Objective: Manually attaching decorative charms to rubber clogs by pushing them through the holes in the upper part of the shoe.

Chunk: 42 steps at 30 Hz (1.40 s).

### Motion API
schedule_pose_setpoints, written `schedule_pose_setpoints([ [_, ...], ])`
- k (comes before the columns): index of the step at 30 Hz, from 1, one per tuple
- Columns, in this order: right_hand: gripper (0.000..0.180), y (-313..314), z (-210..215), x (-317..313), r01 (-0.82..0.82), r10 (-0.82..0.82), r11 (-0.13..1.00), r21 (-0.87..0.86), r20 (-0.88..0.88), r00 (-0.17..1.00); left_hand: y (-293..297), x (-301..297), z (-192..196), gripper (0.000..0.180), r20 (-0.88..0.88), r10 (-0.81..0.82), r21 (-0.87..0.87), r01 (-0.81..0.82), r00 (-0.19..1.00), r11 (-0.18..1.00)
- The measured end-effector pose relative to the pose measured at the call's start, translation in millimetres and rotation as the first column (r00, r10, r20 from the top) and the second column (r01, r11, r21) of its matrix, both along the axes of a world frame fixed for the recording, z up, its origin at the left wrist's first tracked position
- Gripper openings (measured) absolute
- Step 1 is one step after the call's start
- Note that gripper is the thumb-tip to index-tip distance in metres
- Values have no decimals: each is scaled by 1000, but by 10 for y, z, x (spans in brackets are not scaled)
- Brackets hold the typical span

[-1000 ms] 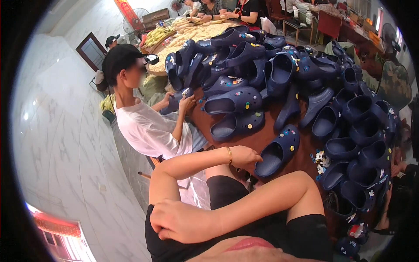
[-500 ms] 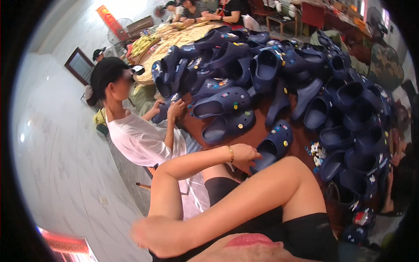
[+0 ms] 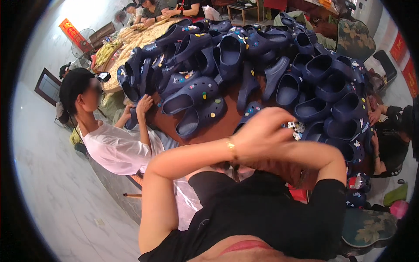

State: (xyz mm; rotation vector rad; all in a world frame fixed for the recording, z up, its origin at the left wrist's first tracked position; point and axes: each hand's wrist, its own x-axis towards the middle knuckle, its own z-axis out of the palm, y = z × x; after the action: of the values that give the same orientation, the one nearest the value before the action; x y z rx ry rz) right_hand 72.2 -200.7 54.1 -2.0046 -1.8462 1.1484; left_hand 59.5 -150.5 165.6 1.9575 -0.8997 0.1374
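"Grip, left hand (image 3: 266, 131): fingers curled, blurred; whether anything is pinched, cannot tell. Right hand: not separable from the left where the forearms cross; state likewise undetermined."

"Nearest footwear?"

"Perforated navy clog (image 3: 249, 112): one, partly covered from view by the left hand, at eleven o'clock of it, on the brown worktop (image 3: 224, 124). Contact undetermined."

"Handling?"

"Judged light, springy, foam-like; hard to break, smooth enough to slide. Suggested hold: side wall or heel rim, thumb inside the opening."

"Small stock?"

"Loose shoe charms (image 3: 297, 127): one heap, white and dark, three o'clock, near the fingertips. Judged stiff, nearly weightless, easily scattered; take singly, by the edges."

"Remaining stock?"

"Charm-trimmed clog pair (image 3: 205, 90): ten o'clock, side by side. Navy clog pile (image 3: 321, 67): one o'clock, heaped, openings at mixed angles."
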Motion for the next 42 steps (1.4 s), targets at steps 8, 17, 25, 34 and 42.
schedule_pose_setpoints([
  [8,7,-766,489,1821,38,-486,845,533,737,469,-1048,-777,-26,27,83,-285,-317,297,955,901],
  [17,2,-1415,404,2007,125,-587,801,585,727,356,-1115,-906,118,22,-515,-468,-369,306,719,877],
  [25,7,-1444,124,1876,-15,-469,854,520,782,410,-1243,-1260,265,17,-48,-648,-374,588,760,717],
  [34,89,-728,-522,814,751,-727,615,241,541,422,-700,-1233,140,15,227,-950,-272,951,213,148],
  [42,67,-791,-917,587,875,-853,438,208,405,330,636,-859,-834,19,-221,-320,-184,283,921,941],
])
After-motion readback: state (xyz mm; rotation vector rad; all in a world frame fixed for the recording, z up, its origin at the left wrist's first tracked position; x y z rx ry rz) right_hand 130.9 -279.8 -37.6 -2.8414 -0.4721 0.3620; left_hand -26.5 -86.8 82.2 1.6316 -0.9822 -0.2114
